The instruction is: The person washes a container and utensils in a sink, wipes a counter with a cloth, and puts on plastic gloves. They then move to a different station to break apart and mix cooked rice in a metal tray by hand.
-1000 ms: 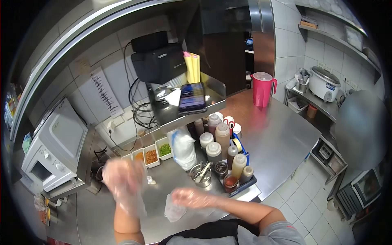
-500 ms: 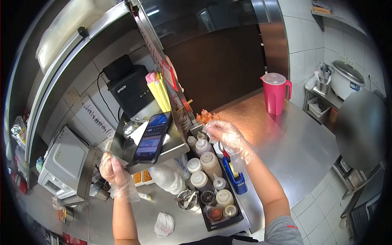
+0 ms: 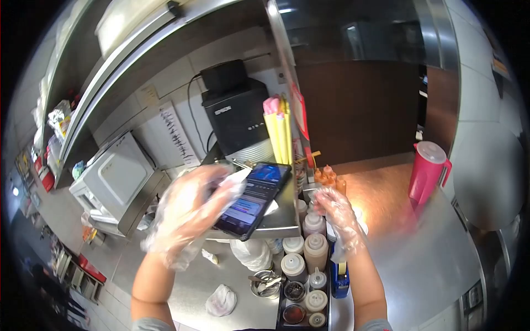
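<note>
My left hand [image 3: 193,207], in a clear plastic glove, is raised at the front left of the metal shelf. Motion smears its fingers, which reach the edge of a white paper [image 3: 238,177]; whether they grip it I cannot make out. Close to their right, a phone [image 3: 253,199] with a lit screen lies tilted on the shelf. My right hand [image 3: 337,215], gloved the same way, hovers above the squeeze bottles [image 3: 315,248] with its fingers curled together. Anything inside that grip is hidden.
A black tray [image 3: 280,309] holds bottles and sauce cups beside a blue tape dispenser [image 3: 340,278]. A black printer [image 3: 234,118] and yellow-wrapped bundle [image 3: 277,135] stand at the back. Rightward is a pink pitcher [image 3: 425,171]; a crumpled white cloth [image 3: 221,300] lies in front.
My left hand has moved from the shelf's left corner up and inward toward the paper and phone. My right hand stays over the bottles, fingers still curled. The view has swung left.
</note>
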Action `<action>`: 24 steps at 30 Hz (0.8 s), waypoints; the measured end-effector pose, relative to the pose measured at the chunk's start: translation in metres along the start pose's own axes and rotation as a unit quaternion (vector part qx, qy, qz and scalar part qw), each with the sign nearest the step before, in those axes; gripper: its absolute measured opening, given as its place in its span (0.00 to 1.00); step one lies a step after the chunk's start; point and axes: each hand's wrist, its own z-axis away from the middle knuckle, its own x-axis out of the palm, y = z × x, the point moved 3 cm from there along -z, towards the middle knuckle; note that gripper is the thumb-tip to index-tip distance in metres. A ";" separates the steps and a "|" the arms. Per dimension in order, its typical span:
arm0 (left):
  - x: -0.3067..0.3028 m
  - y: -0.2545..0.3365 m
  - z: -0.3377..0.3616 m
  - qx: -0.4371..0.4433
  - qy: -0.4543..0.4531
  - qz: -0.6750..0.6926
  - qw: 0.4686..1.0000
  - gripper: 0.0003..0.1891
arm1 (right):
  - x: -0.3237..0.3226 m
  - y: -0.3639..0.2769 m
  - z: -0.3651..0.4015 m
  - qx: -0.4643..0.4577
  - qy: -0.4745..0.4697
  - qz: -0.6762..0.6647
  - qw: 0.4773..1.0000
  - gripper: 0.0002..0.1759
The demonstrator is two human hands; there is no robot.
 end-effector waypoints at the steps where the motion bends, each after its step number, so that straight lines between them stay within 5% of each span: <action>1: 0.009 -0.001 -0.012 -0.017 -0.077 0.051 0.996 0.23 | -0.002 0.002 0.005 0.008 0.001 -0.002 1.000 0.10; 8: 0.048 0.000 -0.069 -0.114 -0.366 -0.162 0.909 0.36 | -0.043 -0.001 0.063 0.029 0.067 0.074 0.995 0.08; 13: 0.059 0.002 -0.081 -0.104 -0.398 -0.179 0.893 0.39 | -0.080 -0.006 0.102 0.020 0.120 0.150 0.981 0.07; 24: 0.075 0.012 -0.096 -0.073 -0.477 -0.187 0.856 0.41 | -0.109 0.011 0.136 0.067 0.164 0.100 0.979 0.08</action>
